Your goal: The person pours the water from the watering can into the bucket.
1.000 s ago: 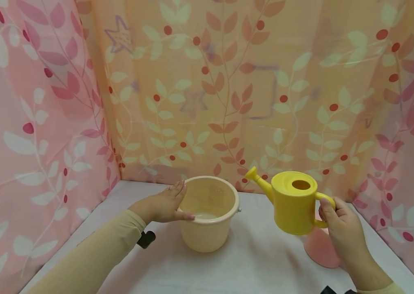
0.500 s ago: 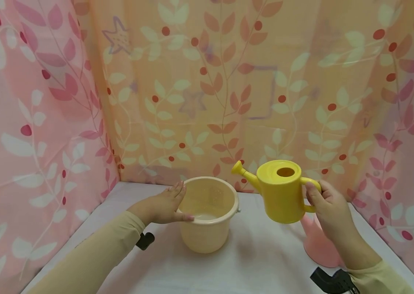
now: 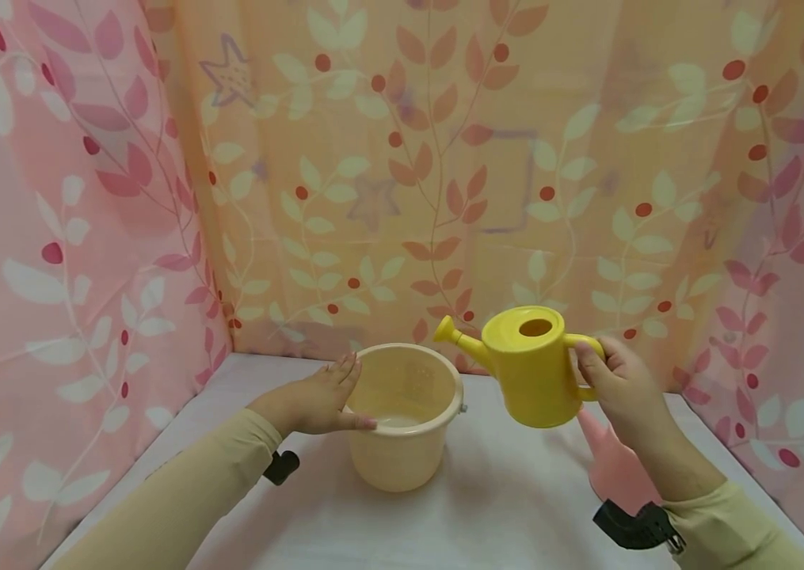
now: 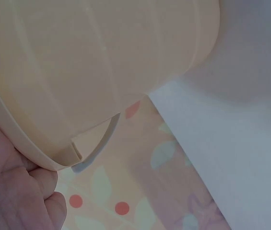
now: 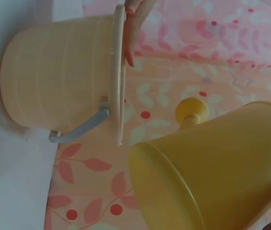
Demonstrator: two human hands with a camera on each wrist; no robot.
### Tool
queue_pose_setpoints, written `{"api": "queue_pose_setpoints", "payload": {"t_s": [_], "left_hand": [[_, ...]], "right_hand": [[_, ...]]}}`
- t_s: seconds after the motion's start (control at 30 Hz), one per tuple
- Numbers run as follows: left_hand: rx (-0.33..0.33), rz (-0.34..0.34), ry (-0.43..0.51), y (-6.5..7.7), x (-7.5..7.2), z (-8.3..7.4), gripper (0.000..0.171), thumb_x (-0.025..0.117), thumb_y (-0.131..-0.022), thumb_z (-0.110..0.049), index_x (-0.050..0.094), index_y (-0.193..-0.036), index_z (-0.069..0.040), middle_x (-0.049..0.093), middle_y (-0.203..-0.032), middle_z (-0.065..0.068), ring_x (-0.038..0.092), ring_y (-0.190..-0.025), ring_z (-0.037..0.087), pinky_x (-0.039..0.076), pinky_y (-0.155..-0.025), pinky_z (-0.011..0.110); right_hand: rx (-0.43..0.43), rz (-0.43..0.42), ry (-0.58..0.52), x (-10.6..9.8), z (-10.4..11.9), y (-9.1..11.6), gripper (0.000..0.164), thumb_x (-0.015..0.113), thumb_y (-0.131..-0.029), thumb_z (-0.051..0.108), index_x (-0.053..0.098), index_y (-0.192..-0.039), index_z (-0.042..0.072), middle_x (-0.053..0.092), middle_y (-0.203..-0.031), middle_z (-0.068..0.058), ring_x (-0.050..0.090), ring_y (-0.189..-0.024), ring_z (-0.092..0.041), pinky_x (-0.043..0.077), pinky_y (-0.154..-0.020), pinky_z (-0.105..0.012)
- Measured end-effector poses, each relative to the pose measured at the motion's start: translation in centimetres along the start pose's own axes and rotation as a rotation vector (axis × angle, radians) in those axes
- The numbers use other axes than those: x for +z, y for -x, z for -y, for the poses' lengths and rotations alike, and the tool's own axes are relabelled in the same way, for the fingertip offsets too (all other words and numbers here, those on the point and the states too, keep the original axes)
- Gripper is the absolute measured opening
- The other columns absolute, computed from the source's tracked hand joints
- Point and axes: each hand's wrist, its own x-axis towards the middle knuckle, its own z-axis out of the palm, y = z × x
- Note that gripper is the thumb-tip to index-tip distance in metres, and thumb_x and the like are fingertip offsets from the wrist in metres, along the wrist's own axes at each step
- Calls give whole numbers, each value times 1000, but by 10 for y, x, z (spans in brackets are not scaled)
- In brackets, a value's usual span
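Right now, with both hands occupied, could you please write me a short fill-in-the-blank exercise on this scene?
1. The right hand grips the watering can by its ____.
2. The watering can's colour is ____.
3. The left hand touches the bucket at its ____.
4. The watering can is held ____ the table.

Missing words: handle; yellow; rim; above.
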Motion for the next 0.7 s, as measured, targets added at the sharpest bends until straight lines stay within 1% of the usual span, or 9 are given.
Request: {"api": "queue_pose_setpoints", "payload": {"t_s": [0.13, 0.27, 0.37, 0.53, 0.7], "left_hand": [[-3, 1, 5, -1, 2, 1, 110, 35, -76, -78, 14, -144, 5, 5, -151, 21, 2, -139, 30, 13, -111, 45], [-6, 4, 13, 0, 1, 1, 110, 35, -75, -79, 13, -144, 5, 5, -151, 21, 1, -139, 30, 13, -110, 45], [-9, 7, 14, 0, 1, 1, 110, 35, -75, -79, 13, -144, 5, 4, -151, 21, 1, -139, 30, 13, -111, 45], [-15, 13, 15, 1, 0, 0, 110, 35, -75, -78, 12, -144, 4, 3, -151, 20, 0, -139, 29, 12, -111, 44], [-18, 13, 12, 0, 0, 0, 110, 35, -75, -79, 11, -144, 4, 1, -151, 20, 1, -139, 30, 12, -111, 44]], "right_hand": [[-20, 16, 13, 1, 2, -2, 39, 43, -95, 38, 48, -91, 0, 42, -75, -8, 45, -74, -20, 45, -61, -27], [-23, 36, 28, 1, 6, -3, 42, 43, -95, 39, 49, -92, -3, 42, -75, -9, 45, -76, -21, 45, -61, -28], [-19, 49, 44, 1, 7, -4, 43, 42, -95, 40, 49, -94, -2, 43, -76, -10, 46, -77, -21, 46, -62, -27], [-4, 70, 72, 2, 8, -5, 45, 43, -94, 42, 51, -94, -2, 46, -82, -13, 49, -81, -23, 49, -66, -25], [14, 93, 67, 2, 10, -5, 46, 44, -94, 42, 52, -94, -2, 45, -88, -13, 46, -88, -24, 48, -71, -22]]}}
